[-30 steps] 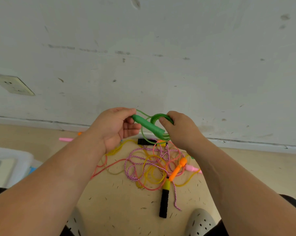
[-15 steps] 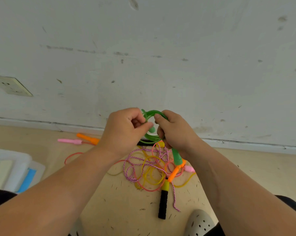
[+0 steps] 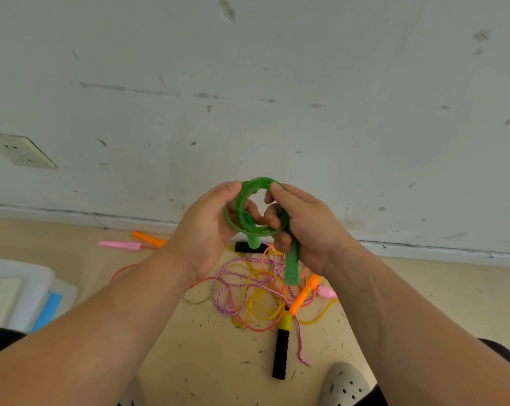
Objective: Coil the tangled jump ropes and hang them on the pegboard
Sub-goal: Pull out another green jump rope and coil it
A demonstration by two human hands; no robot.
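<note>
Green rope coil (image 3: 255,206) gripped between left hand (image 3: 207,230), right hand (image 3: 303,227)

Left grip (image 3: 207,230) and right grip (image 3: 306,227) hide parts of the green rope (image 3: 258,181); picture edges cut the white bin (image 3: 28,278) and grey shoe (image 3: 346,385).

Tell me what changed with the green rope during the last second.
The green handle that lay across between the hands has swung down and now hangs below the right hand. The left hand released its tip and grips the green coil. The tangled pile on the floor stayed put.
</note>
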